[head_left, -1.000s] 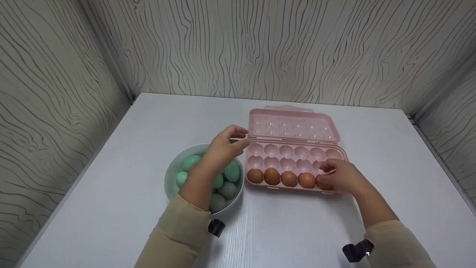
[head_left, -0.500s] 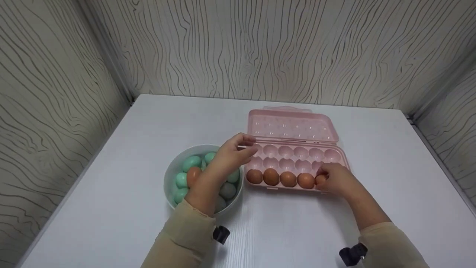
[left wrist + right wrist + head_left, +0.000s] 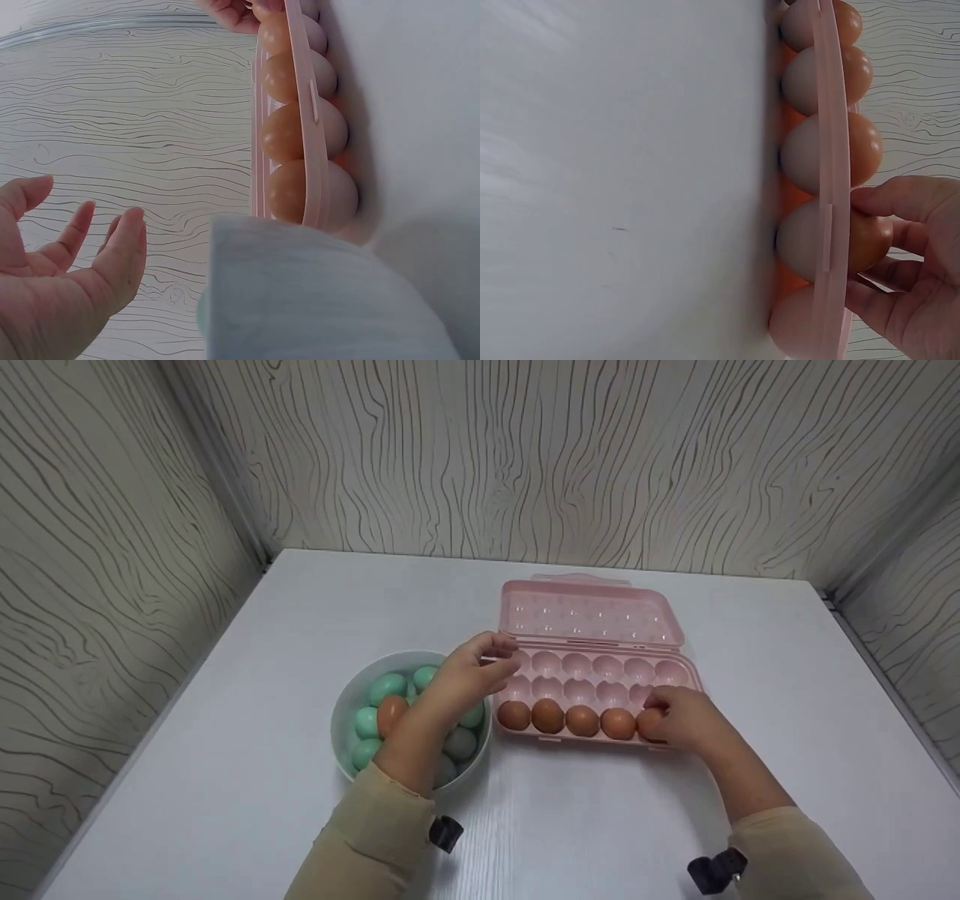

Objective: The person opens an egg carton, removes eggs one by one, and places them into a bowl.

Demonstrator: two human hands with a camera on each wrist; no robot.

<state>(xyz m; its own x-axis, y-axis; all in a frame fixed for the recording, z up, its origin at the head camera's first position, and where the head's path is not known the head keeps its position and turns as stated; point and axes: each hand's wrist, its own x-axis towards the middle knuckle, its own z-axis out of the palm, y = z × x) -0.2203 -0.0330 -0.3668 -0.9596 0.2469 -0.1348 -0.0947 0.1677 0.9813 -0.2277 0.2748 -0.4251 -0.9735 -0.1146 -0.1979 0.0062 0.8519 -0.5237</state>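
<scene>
In the head view my right hand [image 3: 682, 720] pinches a brown egg [image 3: 650, 724] that sits in the fifth cup of the front row of a pink egg carton [image 3: 611, 691]. The right wrist view shows the thumb and fingers around that egg [image 3: 870, 244], with its lower part down in the cup. Several other brown eggs [image 3: 582, 721] fill the front row to its left. Over the right side of a white bowl [image 3: 343, 706], my left hand [image 3: 472, 671] hovers with relaxed fingers and holds nothing. Its fingertips reach above the carton's left edge.
Green eggs [image 3: 388, 688], a brown egg [image 3: 391, 715] and greyish eggs [image 3: 460, 743] lie in the bowl, partly hidden by my left forearm. The carton's lid [image 3: 589, 613] stands folded back behind it. A white table [image 3: 225, 720] carries everything, with patterned panels [image 3: 480, 457] around it.
My left hand has shifted right and slightly nearer, uncovering the brown egg in the bowl. My right hand stays at the same egg, its fingers slightly shifted, and more of the egg shows.
</scene>
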